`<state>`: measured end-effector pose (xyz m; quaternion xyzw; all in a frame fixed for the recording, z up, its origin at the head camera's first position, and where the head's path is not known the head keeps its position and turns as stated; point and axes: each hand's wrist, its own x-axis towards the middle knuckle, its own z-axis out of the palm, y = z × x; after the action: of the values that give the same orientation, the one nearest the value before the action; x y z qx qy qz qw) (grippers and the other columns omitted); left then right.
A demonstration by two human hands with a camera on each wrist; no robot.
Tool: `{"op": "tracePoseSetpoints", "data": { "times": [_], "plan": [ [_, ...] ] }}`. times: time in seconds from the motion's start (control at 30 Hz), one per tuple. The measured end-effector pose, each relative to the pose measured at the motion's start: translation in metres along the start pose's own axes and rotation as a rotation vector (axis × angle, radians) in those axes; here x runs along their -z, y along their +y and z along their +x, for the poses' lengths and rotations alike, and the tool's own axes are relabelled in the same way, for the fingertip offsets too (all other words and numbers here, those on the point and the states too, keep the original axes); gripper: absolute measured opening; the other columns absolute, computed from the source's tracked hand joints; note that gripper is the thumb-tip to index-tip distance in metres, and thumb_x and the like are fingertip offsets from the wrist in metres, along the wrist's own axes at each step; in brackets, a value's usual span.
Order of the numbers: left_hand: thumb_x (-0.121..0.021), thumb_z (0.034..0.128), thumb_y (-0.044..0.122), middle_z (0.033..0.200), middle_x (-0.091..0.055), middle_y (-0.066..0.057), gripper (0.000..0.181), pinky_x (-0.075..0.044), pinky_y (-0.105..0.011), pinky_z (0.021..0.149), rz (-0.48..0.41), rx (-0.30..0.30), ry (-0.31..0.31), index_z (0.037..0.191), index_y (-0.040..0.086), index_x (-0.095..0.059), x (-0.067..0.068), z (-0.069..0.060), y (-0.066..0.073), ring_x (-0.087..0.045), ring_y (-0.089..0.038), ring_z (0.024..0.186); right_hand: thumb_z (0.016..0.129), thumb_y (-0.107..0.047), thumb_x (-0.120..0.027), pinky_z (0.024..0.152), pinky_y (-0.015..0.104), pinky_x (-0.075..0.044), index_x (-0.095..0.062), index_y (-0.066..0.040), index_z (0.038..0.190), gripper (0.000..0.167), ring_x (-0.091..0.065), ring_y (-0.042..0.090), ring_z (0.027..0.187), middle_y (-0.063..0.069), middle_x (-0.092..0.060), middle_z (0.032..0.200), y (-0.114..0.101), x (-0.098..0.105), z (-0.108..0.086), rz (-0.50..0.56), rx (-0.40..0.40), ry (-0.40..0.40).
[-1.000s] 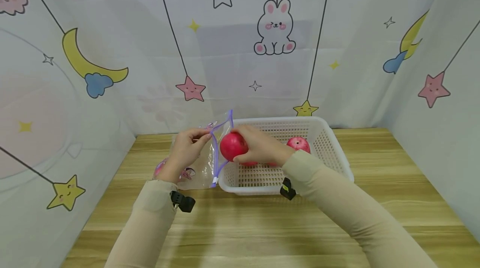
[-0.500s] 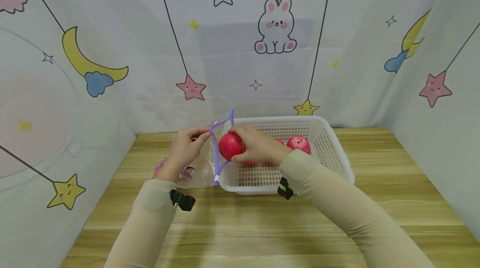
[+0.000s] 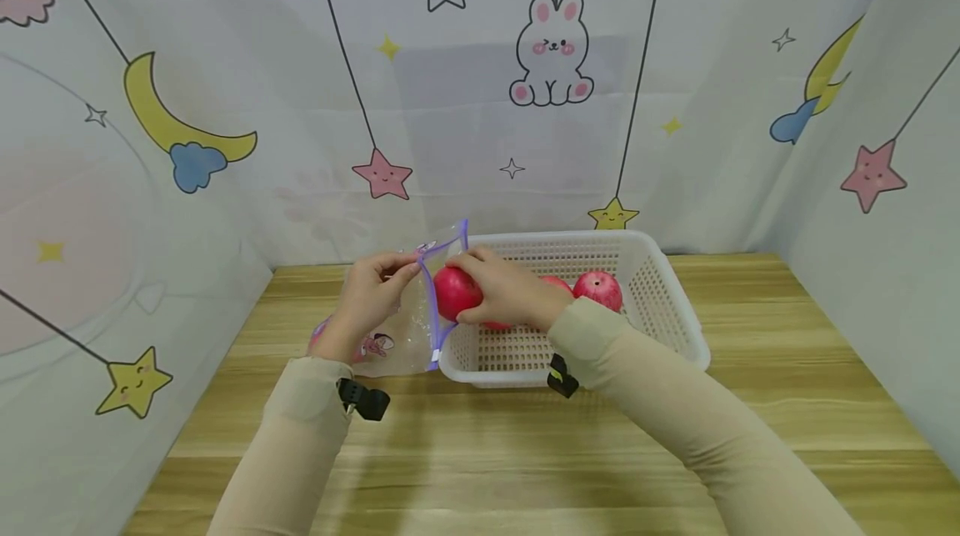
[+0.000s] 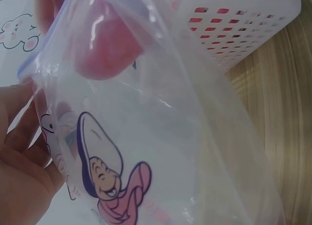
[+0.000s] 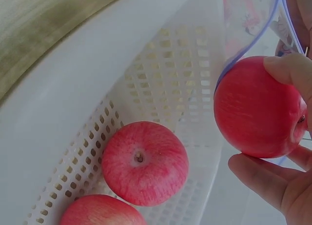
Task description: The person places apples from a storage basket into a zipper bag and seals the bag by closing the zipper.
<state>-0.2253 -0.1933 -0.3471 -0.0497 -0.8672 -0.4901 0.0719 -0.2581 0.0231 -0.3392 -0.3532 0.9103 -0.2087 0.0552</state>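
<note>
A clear zip bag [image 3: 401,336] with purple edging and cartoon prints is held up by my left hand [image 3: 375,290], whose thumb and fingers pinch its rim. My right hand [image 3: 510,286] grips a red apple [image 3: 455,294] at the bag's mouth, just over the basket's left end. Through the film in the left wrist view, the apple [image 4: 109,44] shows partly inside the opening. In the right wrist view the thumb and fingers curl round the apple [image 5: 258,108], and the purple rim touches its far side.
A white plastic basket [image 3: 678,311] stands right of the bag on the wooden table [image 3: 487,453]. More apples lie in it, among them one apple [image 3: 597,291] at the right and another apple [image 5: 146,161] seen close up. A patterned curtain [image 3: 465,127] hangs behind.
My right hand has moved slightly left, carrying the apple from the front of the bag's mouth into the opening. My left hand keeps its pinch on the rim.
</note>
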Motion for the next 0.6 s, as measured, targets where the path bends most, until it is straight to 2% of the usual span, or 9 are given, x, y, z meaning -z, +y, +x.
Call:
{"op": "tracePoseSetpoints", "data": {
  "times": [0.2,0.4,0.6],
  "plan": [
    [-0.060,0.0937,0.023,0.102,-0.067,-0.014,0.029,-0.046,-0.017,0.060,0.018,-0.073,0.018,0.114,0.004,-0.068,0.0023,0.0005,-0.0010,-0.051,-0.013,0.074,0.079,-0.032,-0.075,0.092,0.043,-0.050,-0.039,-0.022,0.143,0.073,-0.057,0.027,0.110,0.007,-0.037,0.142,-0.0023,-0.0022,0.0001,-0.006,0.010,0.000],
    [-0.059,0.0942,0.023,0.098,-0.066,-0.014,0.029,-0.045,-0.017,0.058,-0.001,-0.066,0.008,0.113,0.004,-0.067,0.0047,-0.0006,-0.0017,-0.050,-0.016,0.073,0.080,-0.032,-0.075,0.092,0.041,-0.050,-0.036,-0.024,0.145,0.076,-0.057,0.025,0.111,0.006,-0.037,0.143,-0.0031,-0.0046,0.0019,-0.024,0.005,-0.010],
    [-0.058,0.0942,0.025,0.100,-0.066,-0.014,0.029,-0.047,-0.016,0.062,-0.002,-0.066,0.010,0.113,0.005,-0.068,0.0062,-0.0019,-0.0012,-0.050,-0.018,0.079,0.080,-0.032,-0.075,0.093,0.040,-0.050,-0.034,-0.022,0.145,0.078,-0.056,0.023,0.113,0.005,-0.038,0.142,-0.0043,-0.0054,0.0038,-0.031,-0.001,-0.017]
  ]
}}
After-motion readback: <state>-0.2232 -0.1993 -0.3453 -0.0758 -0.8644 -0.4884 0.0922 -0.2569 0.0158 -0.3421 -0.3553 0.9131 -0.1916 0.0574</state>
